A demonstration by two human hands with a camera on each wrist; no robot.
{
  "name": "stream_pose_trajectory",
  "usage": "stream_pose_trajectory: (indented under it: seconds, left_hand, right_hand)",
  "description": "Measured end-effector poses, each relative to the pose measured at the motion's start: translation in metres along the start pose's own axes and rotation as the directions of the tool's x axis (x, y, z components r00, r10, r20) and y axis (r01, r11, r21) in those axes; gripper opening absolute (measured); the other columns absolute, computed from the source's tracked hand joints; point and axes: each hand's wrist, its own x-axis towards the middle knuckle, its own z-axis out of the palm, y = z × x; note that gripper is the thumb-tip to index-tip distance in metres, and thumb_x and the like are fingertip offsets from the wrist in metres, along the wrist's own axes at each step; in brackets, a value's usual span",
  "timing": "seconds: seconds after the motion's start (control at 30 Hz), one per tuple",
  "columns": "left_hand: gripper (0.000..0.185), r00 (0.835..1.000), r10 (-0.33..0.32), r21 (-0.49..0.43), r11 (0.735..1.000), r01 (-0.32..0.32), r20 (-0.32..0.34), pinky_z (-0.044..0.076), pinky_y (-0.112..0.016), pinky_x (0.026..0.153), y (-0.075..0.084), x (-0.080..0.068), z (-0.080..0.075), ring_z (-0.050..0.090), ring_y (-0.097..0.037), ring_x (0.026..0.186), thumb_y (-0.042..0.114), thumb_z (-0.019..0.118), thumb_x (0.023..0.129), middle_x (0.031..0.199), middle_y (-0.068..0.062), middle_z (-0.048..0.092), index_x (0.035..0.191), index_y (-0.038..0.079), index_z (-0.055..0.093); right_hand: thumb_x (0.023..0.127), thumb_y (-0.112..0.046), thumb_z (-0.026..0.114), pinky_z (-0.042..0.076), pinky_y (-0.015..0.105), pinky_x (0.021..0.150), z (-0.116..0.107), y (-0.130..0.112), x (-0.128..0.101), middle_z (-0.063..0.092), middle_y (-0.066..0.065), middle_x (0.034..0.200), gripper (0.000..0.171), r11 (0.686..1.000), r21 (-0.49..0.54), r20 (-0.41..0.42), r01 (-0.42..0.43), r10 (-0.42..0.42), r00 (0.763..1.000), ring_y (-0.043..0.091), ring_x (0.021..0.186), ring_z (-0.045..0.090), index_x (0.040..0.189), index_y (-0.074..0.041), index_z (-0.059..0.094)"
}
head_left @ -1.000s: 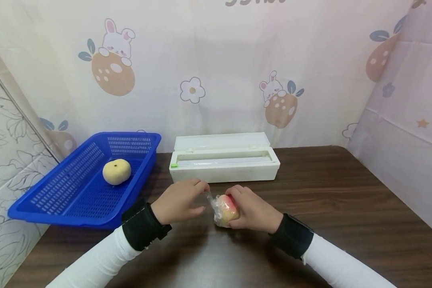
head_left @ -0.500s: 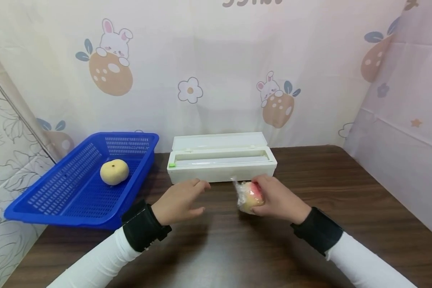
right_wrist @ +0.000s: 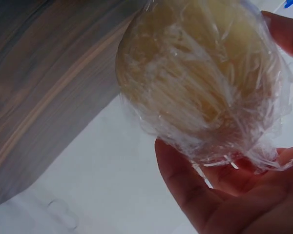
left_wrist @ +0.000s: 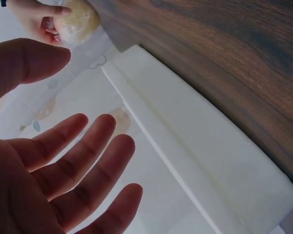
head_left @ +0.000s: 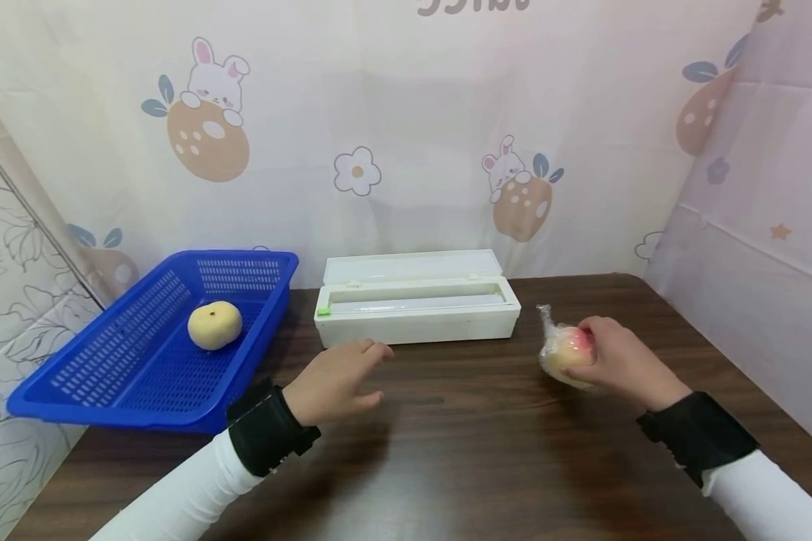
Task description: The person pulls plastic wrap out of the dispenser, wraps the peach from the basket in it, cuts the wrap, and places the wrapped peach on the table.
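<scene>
A peach-like fruit (head_left: 570,353), yellow with a red blush, is wrapped in cling film whose twisted end sticks up at its left. My right hand (head_left: 625,364) grips it from the right, over the right part of the table. Seen in the right wrist view, the wrapped fruit (right_wrist: 195,73) has crinkled film all round, with thumb and fingers on its sides. My left hand (head_left: 334,382) hovers in front of the white cling film box (head_left: 416,327), fingers loosely extended and holding nothing. The left wrist view shows its spread fingers (left_wrist: 93,170) apart from the box.
The white box stands with its lid raised at the table's back, a film roll inside and a green slider (head_left: 323,311) at its left end. A blue basket (head_left: 257,376) at the left holds a pale yellow fruit (head_left: 214,325). A printed curtain (head_left: 419,113) hangs behind the table (head_left: 460,458).
My right hand has carried the wrapped fruit from the middle of the table to the right. My left hand has let go of the film end and stayed in nearly the same place.
</scene>
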Motion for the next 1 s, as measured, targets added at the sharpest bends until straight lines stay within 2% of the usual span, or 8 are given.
stream_pose_trajectory:
  seconds: [0.23,0.37,0.67,1.0]
  left_hand:
    - [0.048,1.0,-0.003,0.004,1.0,0.003,0.0,0.051,-0.031,0.069,-0.002,-0.003,0.001,0.061,-0.017,0.086,0.027,0.071,0.08,0.099,-0.005,0.063,0.12,0.007,0.054]
    - [0.047,1.0,0.005,0.007,1.0,-0.005,-0.012,0.051,-0.032,0.068,-0.002,-0.004,0.002,0.061,-0.017,0.085,0.026,0.072,0.08,0.099,-0.004,0.063,0.119,0.007,0.054]
    - [0.045,1.0,0.006,0.001,1.0,-0.006,-0.015,0.051,-0.032,0.066,-0.002,-0.004,0.008,0.062,-0.02,0.083,0.024,0.072,0.079,0.099,-0.006,0.063,0.117,0.006,0.055]
    - [0.045,1.0,0.016,0.012,1.0,-0.016,-0.017,0.05,-0.033,0.069,-0.003,-0.004,0.011,0.06,-0.019,0.085,0.023,0.073,0.078,0.097,-0.005,0.062,0.116,0.006,0.055]
  right_hand:
    - [0.07,-0.029,0.078,0.043,0.035,0.06,-0.002,0.026,-0.003,0.054,0.021,0.085,0.064,0.993,-0.025,0.005,-0.115,0.115,0.993,0.026,0.071,0.051,0.104,0.017,0.049]
    - [0.07,-0.031,0.078,0.041,0.033,0.057,-0.003,0.036,-0.004,0.054,0.02,0.081,0.063,0.987,-0.041,-0.01,-0.152,0.152,0.988,0.025,0.068,0.05,0.1,0.016,0.05]
    - [0.072,-0.035,0.077,0.043,0.037,0.058,-0.001,0.048,-0.011,0.053,0.023,0.083,0.067,0.971,-0.059,0.029,-0.23,0.232,0.972,0.028,0.069,0.052,0.102,0.017,0.047]
    - [0.072,-0.036,0.076,0.044,0.042,0.058,0.004,0.047,-0.014,0.052,0.025,0.081,0.067,0.971,-0.096,-0.005,-0.218,0.219,0.976,0.031,0.068,0.051,0.1,0.017,0.046]
